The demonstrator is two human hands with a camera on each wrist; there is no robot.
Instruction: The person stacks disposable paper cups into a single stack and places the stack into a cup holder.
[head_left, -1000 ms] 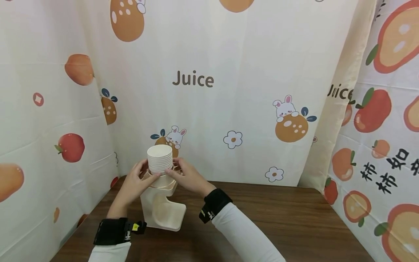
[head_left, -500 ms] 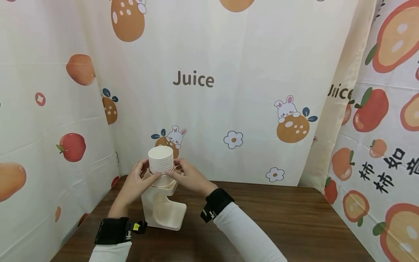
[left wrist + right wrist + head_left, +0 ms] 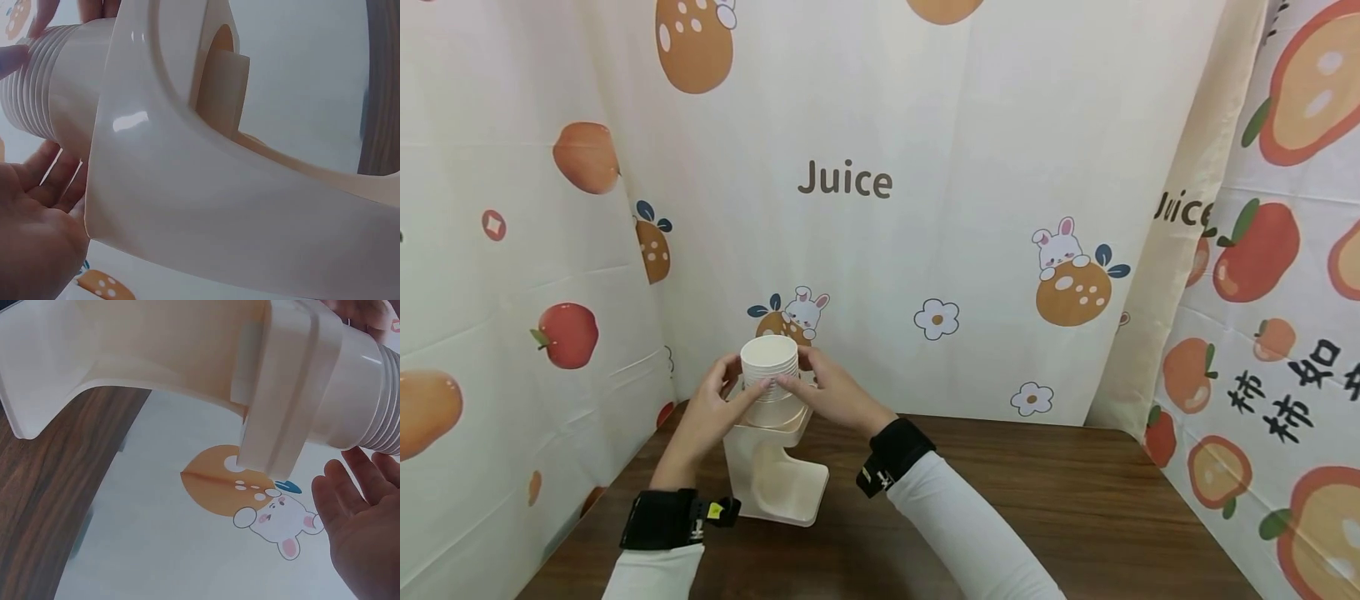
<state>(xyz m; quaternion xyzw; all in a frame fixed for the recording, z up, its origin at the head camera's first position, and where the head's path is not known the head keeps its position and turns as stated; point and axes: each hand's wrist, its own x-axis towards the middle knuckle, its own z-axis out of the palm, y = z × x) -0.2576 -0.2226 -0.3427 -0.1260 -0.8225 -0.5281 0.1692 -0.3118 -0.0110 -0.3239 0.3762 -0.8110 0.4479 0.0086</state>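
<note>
An upside-down stack of white paper cups (image 3: pixel 770 353) stands upright in the top of a cream plastic cup dispenser (image 3: pixel 747 471). My left hand (image 3: pixel 709 410) holds the stack from the left and my right hand (image 3: pixel 841 395) from the right. Both thumbs meet near the front of the cups, and the other fingers wrap round the sides and back, partly hidden. In the left wrist view, the ridged cup rims (image 3: pixel 34 94) project from a smooth collar (image 3: pixel 75 81). The right wrist view has the right fingers (image 3: pixel 359 475) right at the rims.
The dispenser's flat foot (image 3: pixel 805 493) rests on a brown wooden table (image 3: pixel 1000 500). Fruit-print curtains (image 3: pixel 880 250) hang behind and on both sides. Each wrist wears a black strap (image 3: pixel 658 518) with a small camera.
Both hands have moved slightly upward from the dispenser's collar onto the cup stack, and the thumbs have come closer together. The dispenser stays in place.
</note>
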